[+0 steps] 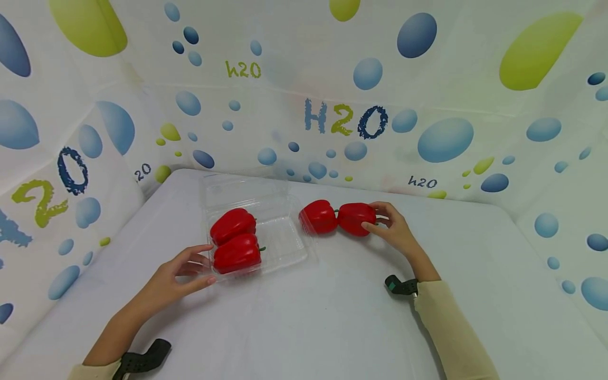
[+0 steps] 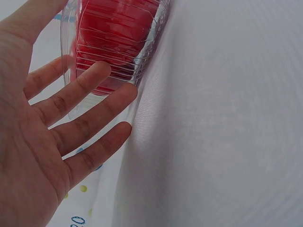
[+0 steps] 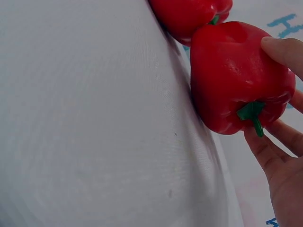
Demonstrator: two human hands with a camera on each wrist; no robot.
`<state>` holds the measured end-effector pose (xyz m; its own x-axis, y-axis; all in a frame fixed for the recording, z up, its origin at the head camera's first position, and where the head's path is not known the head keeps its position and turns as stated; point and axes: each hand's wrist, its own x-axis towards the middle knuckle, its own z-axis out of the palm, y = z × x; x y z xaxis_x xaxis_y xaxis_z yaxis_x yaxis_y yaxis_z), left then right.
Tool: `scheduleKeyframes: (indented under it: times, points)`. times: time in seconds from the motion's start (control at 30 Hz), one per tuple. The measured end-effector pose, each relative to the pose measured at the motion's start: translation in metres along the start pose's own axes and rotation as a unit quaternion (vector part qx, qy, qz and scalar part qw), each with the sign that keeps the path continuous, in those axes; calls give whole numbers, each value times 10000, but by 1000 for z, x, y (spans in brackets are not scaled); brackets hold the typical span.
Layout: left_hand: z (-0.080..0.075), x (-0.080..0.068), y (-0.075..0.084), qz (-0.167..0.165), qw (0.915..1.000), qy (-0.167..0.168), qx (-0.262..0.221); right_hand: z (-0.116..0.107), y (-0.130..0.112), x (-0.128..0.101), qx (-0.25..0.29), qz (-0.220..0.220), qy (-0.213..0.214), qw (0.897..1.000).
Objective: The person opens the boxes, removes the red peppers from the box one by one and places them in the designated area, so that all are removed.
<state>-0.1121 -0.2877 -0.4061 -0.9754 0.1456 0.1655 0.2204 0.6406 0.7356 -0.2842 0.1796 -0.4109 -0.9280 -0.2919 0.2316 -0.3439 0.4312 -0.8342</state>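
Red and glossy, the pepper [image 1: 356, 218] in the right hand [image 1: 394, 230] lies on the white worktop [image 1: 332, 311] toward its far edge, right of the middle. The fingers [image 3: 284, 49] and thumb curl round its right end, a gripping hold; the right wrist view shows its green stem [image 3: 252, 115] pointing toward the palm. Its left end touches a second loose pepper [image 1: 318, 216], which sits just beside the right rim of a clear plastic clamshell tray [image 1: 285, 243].

The tray stands left of the middle of the worktop, its lid [image 1: 244, 187] hinged open toward the far edge. Two more red peppers [image 1: 235, 240] lie side by side in its left half, touching each other; the right half is bare plastic.

The left hand [image 1: 178, 274] rests at the tray's near left corner, fingers [image 2: 90, 90] straight and spread against the ribbed wall, an open grip with nothing enclosed.
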Motion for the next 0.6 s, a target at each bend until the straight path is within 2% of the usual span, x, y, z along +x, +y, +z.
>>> scheduleKeyframes:
  times: [0.23, 0.47, 0.6]
  points:
    - [0, -1, 3, 23, 10000, 4, -60, 1, -3, -1, 30, 118, -7, 9999]
    - [0, -1, 3, 0, 10000, -13, -39, 0, -30, -8, 136, 213, -114, 9996]
    - [-1, -1, 3, 3, 10000, -17, -46, 0, -37, -10, 45, 220, -157, 9996]
